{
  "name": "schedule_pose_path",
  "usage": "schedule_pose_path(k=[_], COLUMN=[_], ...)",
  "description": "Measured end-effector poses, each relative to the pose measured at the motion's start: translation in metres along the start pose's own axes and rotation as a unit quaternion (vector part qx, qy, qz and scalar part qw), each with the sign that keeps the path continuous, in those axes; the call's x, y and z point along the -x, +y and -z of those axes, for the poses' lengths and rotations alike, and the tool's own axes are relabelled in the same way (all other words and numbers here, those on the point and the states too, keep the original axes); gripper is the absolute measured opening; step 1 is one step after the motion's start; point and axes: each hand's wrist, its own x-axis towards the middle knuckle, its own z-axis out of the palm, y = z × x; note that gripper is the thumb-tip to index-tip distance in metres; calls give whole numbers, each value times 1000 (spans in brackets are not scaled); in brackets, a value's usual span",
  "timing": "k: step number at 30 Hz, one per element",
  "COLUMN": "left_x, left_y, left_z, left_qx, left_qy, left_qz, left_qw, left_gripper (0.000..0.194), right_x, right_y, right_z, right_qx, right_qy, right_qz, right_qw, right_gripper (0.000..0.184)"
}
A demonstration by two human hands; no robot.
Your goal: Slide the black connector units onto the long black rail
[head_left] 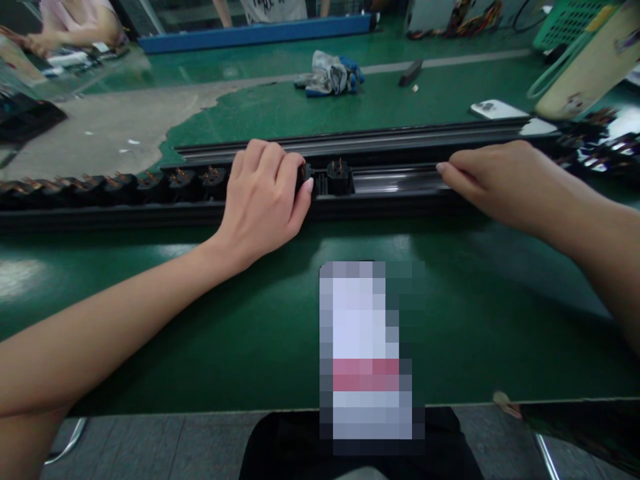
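Observation:
A long black channel rail [390,208] lies across the green table, with several black socket modules [180,181] with copper-coloured pins seated along its left part. My left hand [263,200] is closed over the rail, its thumb and index finger around a black socket module [306,172]. Just right of it another socket module [339,175] sits in the channel, beside a bare shiny stretch. My right hand [493,175] is curled closed at the rail further right, thumb pointing left; what its fingers hold is hidden.
Behind lies a second black rail [300,143]. Crumpled gloves [330,73], a small black block [411,73], a white phone [497,109] and loose black parts [610,147] are beyond. A pixelated phone-like object [363,333] lies near the front edge. Other people are across the table.

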Motion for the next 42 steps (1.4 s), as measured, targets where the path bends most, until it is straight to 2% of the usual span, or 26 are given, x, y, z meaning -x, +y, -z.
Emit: schedule_pose_path(k=[11,22,34,42], left_x=[0,0,1,2], left_y=[0,1,-1,0], left_z=[-1,-2,-6,-5], left_qx=[-3,15,10,7], left_qy=[6,-10,2,13], left_qz=[-15,1,-8,-12], left_qw=[1000,1000,1000,1000], left_gripper=[39,41,38,37], right_x=[1,1,-1,0], right_y=[2,0,-1,1], right_z=[-5,-1,1,-2], right_qx=[12,9,24,17], right_qy=[29,7,-18,4], right_qz=[15,3,-11,0], right_qw=[999,1000,999,1000], right_gripper=[31,29,30,29])
